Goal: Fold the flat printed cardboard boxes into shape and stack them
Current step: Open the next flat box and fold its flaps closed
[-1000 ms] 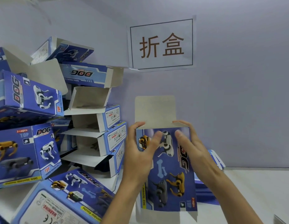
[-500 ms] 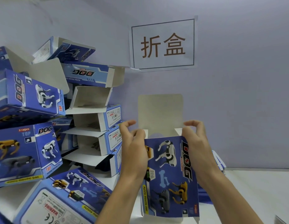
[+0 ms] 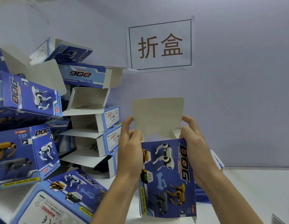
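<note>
Box point(image 3: 168, 178): standing upright between both hands, long axis vertical, printed face toward the camera.
Left hand point(image 3: 130, 152): gripping the box's left edge.
Right hand point(image 3: 194, 143): fingers curling round the right edge.
Top flap point(image 3: 158, 117): pointing up, open.
Stack point(image 3: 92, 120): sitting behind, at left.

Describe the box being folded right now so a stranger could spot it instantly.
Look below the wall sign with two brown characters. There, a blue dog-printed box stands upright between the left hand and right hand. Only it is hand-held, its blank top flap raised.
</note>
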`<state>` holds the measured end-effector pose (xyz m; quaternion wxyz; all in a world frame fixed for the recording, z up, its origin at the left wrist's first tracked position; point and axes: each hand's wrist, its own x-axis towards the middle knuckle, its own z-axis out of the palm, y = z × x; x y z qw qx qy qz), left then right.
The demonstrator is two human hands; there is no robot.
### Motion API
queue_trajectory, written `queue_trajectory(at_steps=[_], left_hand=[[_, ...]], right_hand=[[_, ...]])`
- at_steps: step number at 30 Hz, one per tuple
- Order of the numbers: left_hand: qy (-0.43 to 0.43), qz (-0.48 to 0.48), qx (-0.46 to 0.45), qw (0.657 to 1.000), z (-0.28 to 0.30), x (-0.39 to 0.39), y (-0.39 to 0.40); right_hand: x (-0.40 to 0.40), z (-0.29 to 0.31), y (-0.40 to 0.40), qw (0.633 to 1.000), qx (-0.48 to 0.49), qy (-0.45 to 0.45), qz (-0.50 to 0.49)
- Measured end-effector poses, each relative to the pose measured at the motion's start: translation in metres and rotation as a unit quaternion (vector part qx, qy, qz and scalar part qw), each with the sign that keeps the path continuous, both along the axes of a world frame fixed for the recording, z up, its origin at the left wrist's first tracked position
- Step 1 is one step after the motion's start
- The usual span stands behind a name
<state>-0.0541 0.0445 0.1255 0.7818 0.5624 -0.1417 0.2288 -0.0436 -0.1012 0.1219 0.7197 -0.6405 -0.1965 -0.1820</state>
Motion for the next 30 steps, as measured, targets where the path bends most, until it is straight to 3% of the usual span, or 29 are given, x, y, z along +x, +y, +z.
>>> queue_trajectory(at_steps=[6, 10, 14, 18, 20, 23, 25, 30], left_hand=[[-0.089, 0.100, -0.007, 0.991, -0.008, 0.006, 0.000], [-0.069, 0.071, -0.082, 0.992, -0.011, 0.009, 0.004], [-0.055, 0.090, -0.079, 0.991, -0.010, 0.008, 0.002], [-0.069, 0.093, -0.027, 0.993, -0.005, 0.004, 0.001], [-0.047, 0.077, -0.024, 0.996, -0.004, 0.005, 0.003], [-0.024, 0.052, -0.025, 0.998, -0.001, 0.003, 0.008], [-0.034, 0.043, -0.005, 0.998, 0.000, 0.002, 0.010], [-0.026, 0.044, 0.070, 0.996, 0.001, 0.006, 0.016]], right_hand=[[0.000, -0.005, 0.003, 0.997, 0.031, -0.065, -0.013], [0.001, -0.011, 0.007, 0.997, 0.057, -0.047, -0.031], [0.001, -0.011, 0.009, 0.996, 0.057, -0.053, -0.044], [-0.003, -0.010, 0.005, 0.990, 0.099, -0.038, 0.091], [-0.005, -0.008, -0.002, 0.987, 0.049, -0.047, 0.145], [-0.007, -0.003, -0.010, 0.995, -0.007, -0.093, 0.039], [-0.006, 0.000, -0.017, 0.991, 0.005, -0.125, -0.040], [-0.004, 0.009, -0.045, 0.991, 0.131, -0.024, -0.028]])
